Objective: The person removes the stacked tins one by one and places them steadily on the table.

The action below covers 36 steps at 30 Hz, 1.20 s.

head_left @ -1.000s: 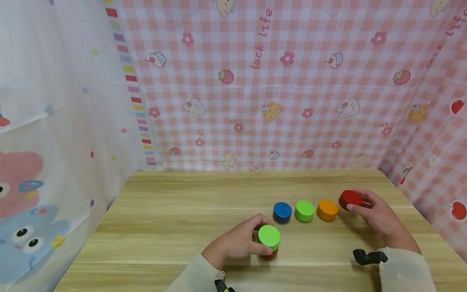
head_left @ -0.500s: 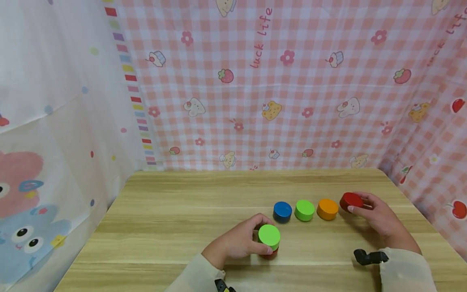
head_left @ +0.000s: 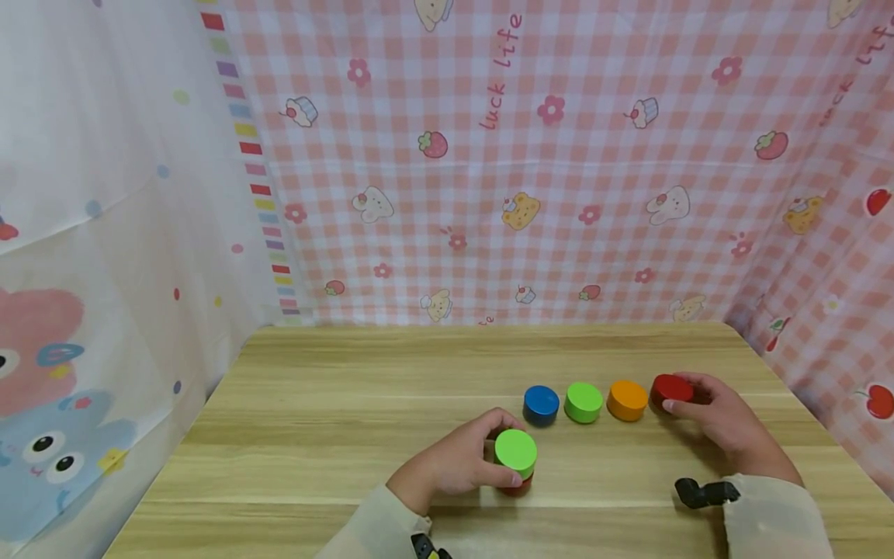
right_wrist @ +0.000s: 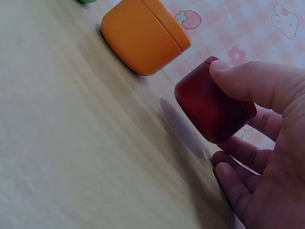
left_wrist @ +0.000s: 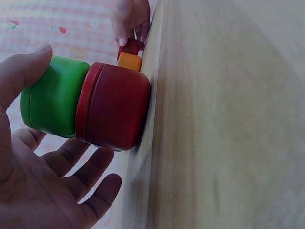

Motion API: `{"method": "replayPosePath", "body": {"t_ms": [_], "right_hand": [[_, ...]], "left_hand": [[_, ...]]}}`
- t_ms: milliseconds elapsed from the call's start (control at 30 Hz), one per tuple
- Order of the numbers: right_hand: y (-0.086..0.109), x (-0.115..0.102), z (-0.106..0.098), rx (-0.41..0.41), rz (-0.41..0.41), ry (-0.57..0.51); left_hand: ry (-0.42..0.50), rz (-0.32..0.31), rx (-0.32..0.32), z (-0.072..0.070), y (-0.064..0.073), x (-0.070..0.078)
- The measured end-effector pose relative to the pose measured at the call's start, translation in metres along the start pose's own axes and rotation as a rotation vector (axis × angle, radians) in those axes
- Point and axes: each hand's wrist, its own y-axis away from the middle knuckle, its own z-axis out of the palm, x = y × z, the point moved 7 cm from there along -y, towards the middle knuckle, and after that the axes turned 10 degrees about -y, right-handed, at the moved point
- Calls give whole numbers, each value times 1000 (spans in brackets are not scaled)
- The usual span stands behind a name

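Note:
A light green round tin (head_left: 515,452) sits on top of a red round tin (left_wrist: 118,107), the pair standing near the table's front. My left hand (head_left: 461,458) grips the green one, thumb on the near side and fingers behind. Farther right, my right hand (head_left: 726,411) holds a dark red round tin (head_left: 672,392) between thumb and fingers. In the right wrist view that tin (right_wrist: 214,102) hangs slightly over the tabletop, its shadow below. An orange round tin (head_left: 627,400) stands just to its left.
Left of the orange tin, a second green tin (head_left: 583,402) and a blue tin (head_left: 541,405) continue the row on the wooden table (head_left: 335,411). Patterned cloth (head_left: 447,178) hangs behind the table and along both sides.
My right hand has lowered the dark red tin slightly toward the table, at the right end of the row. The left hand and its stacked tins have stayed put.

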Motion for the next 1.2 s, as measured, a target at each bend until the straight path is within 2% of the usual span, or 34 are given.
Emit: {"method": "replayPosePath", "body": {"t_ms": [633,933,1200], "right_hand": [[0,-2,3,-1,8,58],[0,-3,4,-15,11,39],[1,-4,5,-27,75,-39]], "left_hand": [[7,7,1,0,0,0],[-6,1,0,0,1,0],[-12,-24,11,-1,2,-2]]}}
